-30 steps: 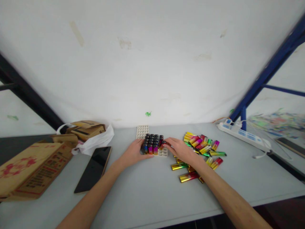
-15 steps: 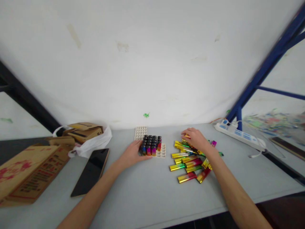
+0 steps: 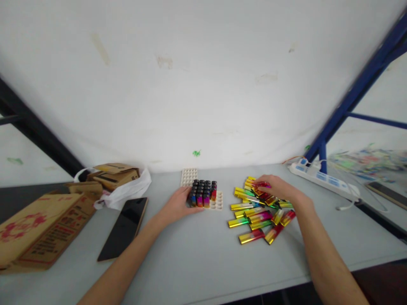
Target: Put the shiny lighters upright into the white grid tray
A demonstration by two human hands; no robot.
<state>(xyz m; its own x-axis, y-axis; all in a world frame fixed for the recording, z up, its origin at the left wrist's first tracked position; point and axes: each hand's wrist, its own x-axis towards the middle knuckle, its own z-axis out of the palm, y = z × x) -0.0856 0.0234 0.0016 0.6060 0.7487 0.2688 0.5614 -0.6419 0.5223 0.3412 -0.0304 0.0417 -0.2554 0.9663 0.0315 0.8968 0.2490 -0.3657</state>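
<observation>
The left hand [image 3: 179, 204] is curled around the left side of the upright lighters [image 3: 200, 195], thumb in front, and seems to hold them together. They stand in the white tray [image 3: 219, 204], which shows open pockets to their right and behind, near the wall [image 3: 203, 84]. The right hand [image 3: 273, 186] is over the loose lighters [image 3: 251, 235], with fingers bent at a red one; I cannot tell if it is gripped.

In my judgement, the upright group could lean or fall if the left thumb pushes too hard, because they stand so close to each other. The loose ones lie crossed and look slippery, so pulling one may make its neighbours slide.

About room: between the tray and the pile there is a narrow bare strip, and the surface [image 3: 197, 254] is wide towards the front edge. On the left, the tablet [image 3: 124, 228] lies just beside the forearm; on the right, the power strip [image 3: 326, 183] limits the side.
</observation>
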